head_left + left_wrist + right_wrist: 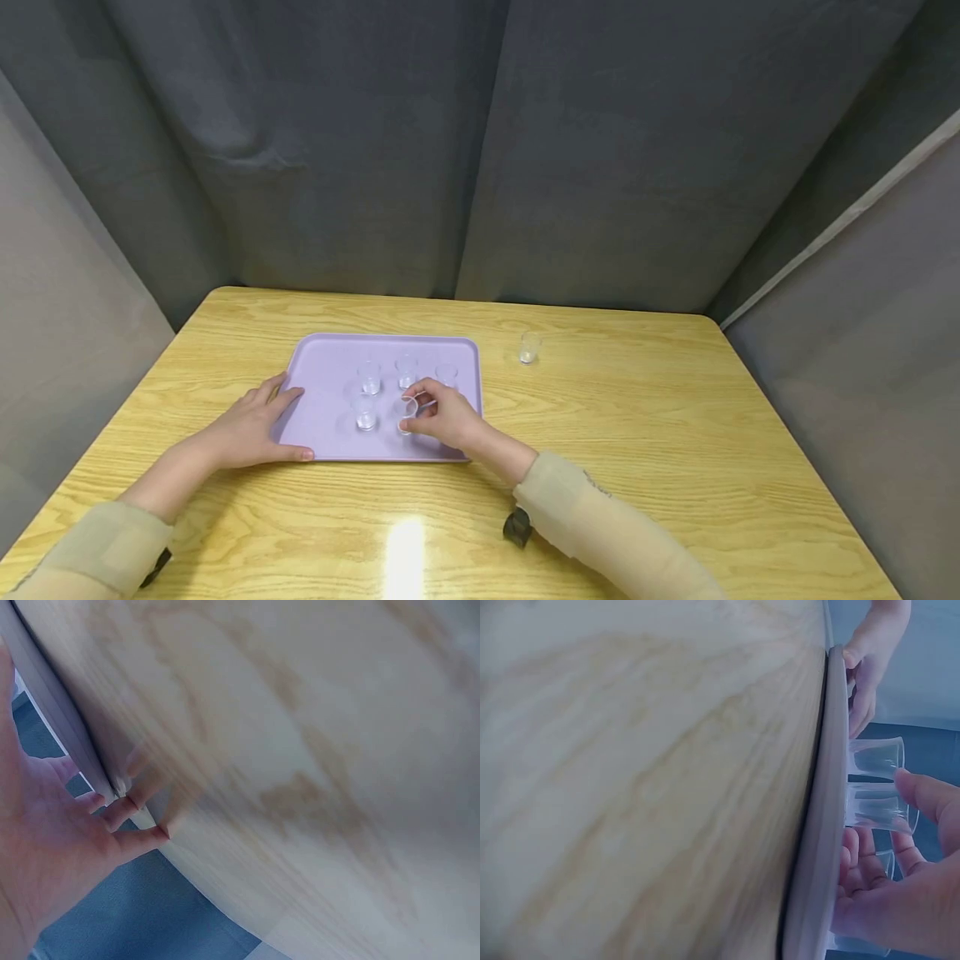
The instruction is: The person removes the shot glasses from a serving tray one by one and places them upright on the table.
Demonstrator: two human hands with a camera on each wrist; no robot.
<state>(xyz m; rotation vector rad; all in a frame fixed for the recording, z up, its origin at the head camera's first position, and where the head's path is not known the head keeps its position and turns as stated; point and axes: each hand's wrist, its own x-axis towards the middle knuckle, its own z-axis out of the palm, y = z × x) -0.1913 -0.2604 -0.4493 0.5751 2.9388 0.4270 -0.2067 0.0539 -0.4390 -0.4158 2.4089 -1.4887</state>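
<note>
A lilac tray (326, 358) lies on the wooden table, bearing several small clear shot glasses in two rows. My right hand (448, 417) pinches a shot glass (406, 410) in the near row, thumb at the near side and fingers behind. In the right wrist view that glass (877, 806) stands upright with its base at the tray surface. To its left is another shot glass (365, 414); in the far row are a left one (369, 377) and a middle one (407, 371). My left hand (251, 429) rests at the tray's near left corner, fingers spread along the rim.
One more shot glass (528, 347) stands on the table (637, 433), right of the tray. Another on the tray (446, 373) is partly behind my right hand. Dark grey curtains (360, 167) close off the table's far side; lighter panels (862, 333) flank it.
</note>
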